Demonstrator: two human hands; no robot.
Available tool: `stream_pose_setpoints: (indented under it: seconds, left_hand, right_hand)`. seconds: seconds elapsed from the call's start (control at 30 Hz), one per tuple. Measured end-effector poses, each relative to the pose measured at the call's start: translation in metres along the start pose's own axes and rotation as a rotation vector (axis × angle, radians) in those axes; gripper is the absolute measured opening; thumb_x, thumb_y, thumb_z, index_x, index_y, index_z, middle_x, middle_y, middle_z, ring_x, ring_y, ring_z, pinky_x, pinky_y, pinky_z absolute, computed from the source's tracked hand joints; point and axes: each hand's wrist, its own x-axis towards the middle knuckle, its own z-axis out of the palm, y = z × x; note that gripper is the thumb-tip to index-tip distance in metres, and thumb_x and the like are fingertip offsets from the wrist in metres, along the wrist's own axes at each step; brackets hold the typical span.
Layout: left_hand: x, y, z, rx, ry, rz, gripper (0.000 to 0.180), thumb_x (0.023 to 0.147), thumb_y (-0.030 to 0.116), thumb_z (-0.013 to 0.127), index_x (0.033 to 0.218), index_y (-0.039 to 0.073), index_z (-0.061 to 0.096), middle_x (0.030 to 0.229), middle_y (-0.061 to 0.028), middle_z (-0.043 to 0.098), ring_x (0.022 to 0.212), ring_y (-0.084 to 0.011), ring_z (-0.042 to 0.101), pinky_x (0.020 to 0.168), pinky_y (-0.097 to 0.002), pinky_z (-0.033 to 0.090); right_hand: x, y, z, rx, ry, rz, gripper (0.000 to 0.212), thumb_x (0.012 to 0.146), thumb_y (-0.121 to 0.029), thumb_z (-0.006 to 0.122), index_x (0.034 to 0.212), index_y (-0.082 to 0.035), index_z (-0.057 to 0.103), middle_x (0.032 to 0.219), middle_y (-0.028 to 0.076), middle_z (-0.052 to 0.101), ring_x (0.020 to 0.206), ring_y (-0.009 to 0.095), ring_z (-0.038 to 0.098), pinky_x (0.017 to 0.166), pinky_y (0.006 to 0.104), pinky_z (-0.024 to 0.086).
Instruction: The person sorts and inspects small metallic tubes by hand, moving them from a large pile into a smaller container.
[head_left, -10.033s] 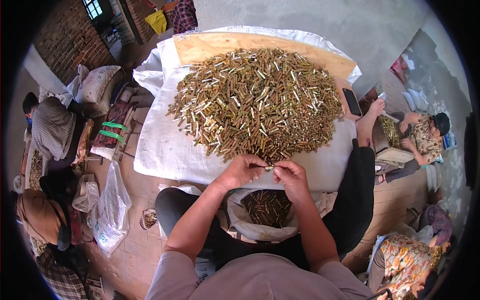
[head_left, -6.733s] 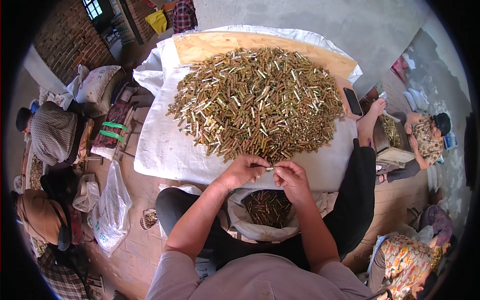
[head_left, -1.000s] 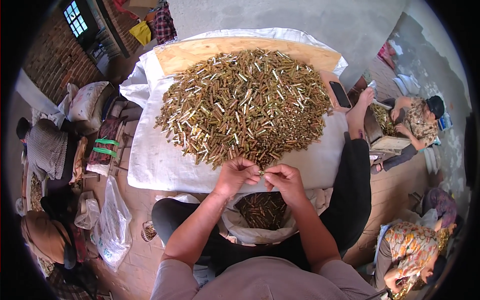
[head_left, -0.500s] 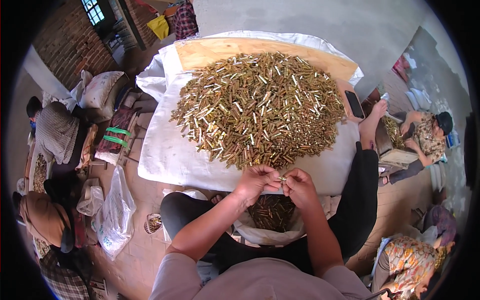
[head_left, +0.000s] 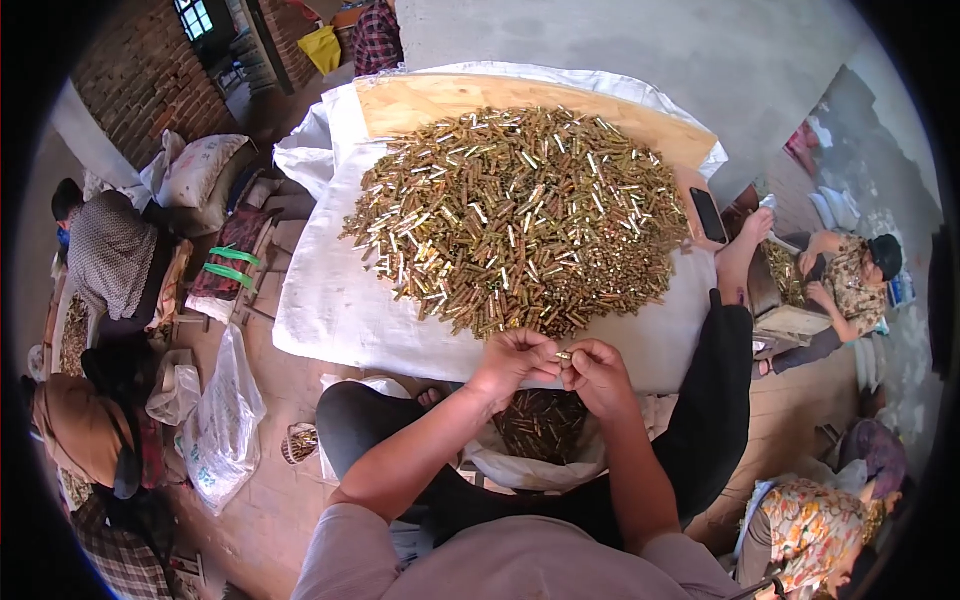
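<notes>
Now both hands together at mid-frame: left hand (head_left: pixel 512 357) and right hand (head_left: pixel 598 372) pinching one small brass-coloured metal tube (head_left: pixel 563 355) between fingertips, just past the six o'clock edge of the big heap of brass tubes (head_left: pixel 520 215) on the white-cloth-covered counter (head_left: pixel 330 310). Easily fumbled: so small a piece, a slack pinch, then lost beside the open white sack of tubes (head_left: pixel 540 430) directly below.
</notes>
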Motion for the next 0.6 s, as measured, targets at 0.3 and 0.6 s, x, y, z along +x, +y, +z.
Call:
stream_pose_setpoints:
  seconds: [0.3, 0.6]
  left_hand:
    - [-0.002, 0.004, 0.001, 0.063, 0.046, 0.05, 0.013, 0.094, 0.006, 0.064, 0.1, -0.005, 0.066, 0.086, -0.0147, 0.071, 0.071, -0.0191, 0.071, 0.063, -0.0248, 0.06]
    - [0.011, 0.026, -0.03, 1.098, 0.339, 0.727, 0.015, 0.082, 0.016, 0.075, 0.09, 0.005, 0.069, 0.085, -0.0146, 0.067, 0.072, -0.028, 0.067, 0.066, -0.0383, 0.053]
  right_hand:
    - [0.001, -0.004, 0.009, -0.089, -0.001, -0.052, 0.017, 0.096, -0.008, 0.061, 0.109, 0.002, 0.064, 0.089, 0.009, 0.068, 0.075, 0.016, 0.064, 0.067, 0.031, 0.053]
    - [-0.001, -0.007, 0.01, -0.525, -0.008, -0.021, 0.013, 0.094, -0.007, 0.065, 0.103, 0.002, 0.065, 0.077, 0.004, 0.064, 0.064, 0.011, 0.06, 0.061, 0.0259, 0.051]
